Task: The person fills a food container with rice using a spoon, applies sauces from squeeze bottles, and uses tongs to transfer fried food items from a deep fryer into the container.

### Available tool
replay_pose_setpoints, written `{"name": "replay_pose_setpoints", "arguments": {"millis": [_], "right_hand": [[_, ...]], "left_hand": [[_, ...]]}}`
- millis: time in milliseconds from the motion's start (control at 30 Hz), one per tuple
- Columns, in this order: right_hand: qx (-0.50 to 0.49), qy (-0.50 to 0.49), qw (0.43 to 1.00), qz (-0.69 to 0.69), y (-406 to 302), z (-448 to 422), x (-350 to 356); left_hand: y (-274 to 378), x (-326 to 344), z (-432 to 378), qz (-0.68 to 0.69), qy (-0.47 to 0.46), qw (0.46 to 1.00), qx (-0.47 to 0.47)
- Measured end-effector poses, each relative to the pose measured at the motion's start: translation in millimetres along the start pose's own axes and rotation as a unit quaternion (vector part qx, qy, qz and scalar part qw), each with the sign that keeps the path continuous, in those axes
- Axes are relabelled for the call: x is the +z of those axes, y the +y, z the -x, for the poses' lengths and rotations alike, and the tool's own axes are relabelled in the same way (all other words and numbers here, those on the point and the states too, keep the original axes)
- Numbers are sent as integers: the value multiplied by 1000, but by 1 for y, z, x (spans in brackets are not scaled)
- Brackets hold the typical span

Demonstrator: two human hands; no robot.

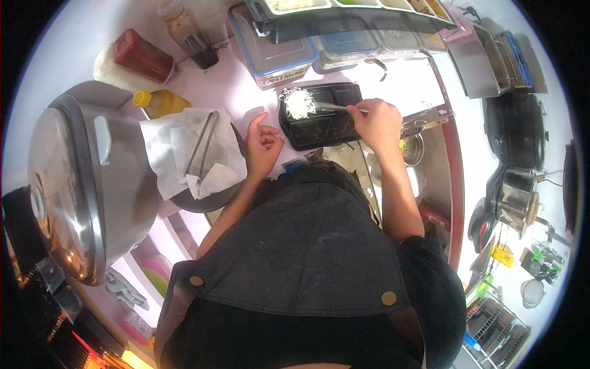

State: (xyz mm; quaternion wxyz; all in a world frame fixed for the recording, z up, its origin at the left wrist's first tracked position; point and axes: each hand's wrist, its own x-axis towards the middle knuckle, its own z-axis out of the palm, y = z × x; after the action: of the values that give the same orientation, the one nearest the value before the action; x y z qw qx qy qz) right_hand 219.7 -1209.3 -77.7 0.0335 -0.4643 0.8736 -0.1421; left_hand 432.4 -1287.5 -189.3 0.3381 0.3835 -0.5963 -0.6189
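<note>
In front of me lies a black compartment food tray (318, 133). White shredded food (297, 104) sits in a heap over its left end. My right hand (379, 121) grips the handle of a metal utensil (329, 107), whose far end meets the shreds; that end is covered, so I cannot tell whether it is a spoon or a fork. Just left of the tray, my left hand (263, 146) holds nothing, its index finger extended and the others curled loosely. Beside it, metal tongs (202, 145) rest on white paper (159, 131) over a dark round plate (205, 203).
A large lidded metal cooker (124, 184) stands at left, near a yellow bottle (167, 104) and a red squeeze bottle (145, 55). Lidded plastic containers (281, 53) line the back beneath a raised condiment holder (359, 27). Below the counter at right is a metal bowl (418, 150).
</note>
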Motion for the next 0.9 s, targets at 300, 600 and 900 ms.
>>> {"name": "replay_pose_setpoints", "arguments": {"millis": [300,600,900], "right_hand": [[-111,96,989,2,-21,6,-14],[-78,110,989,66,-4,6,6],[-57,88,994,16,-12,11,-3]], "left_hand": [[-2,0,-1,-9,0,1000,-7],[-3,0,1,6,7,1000,6],[-4,0,0,-3,4,1000,5]]}}
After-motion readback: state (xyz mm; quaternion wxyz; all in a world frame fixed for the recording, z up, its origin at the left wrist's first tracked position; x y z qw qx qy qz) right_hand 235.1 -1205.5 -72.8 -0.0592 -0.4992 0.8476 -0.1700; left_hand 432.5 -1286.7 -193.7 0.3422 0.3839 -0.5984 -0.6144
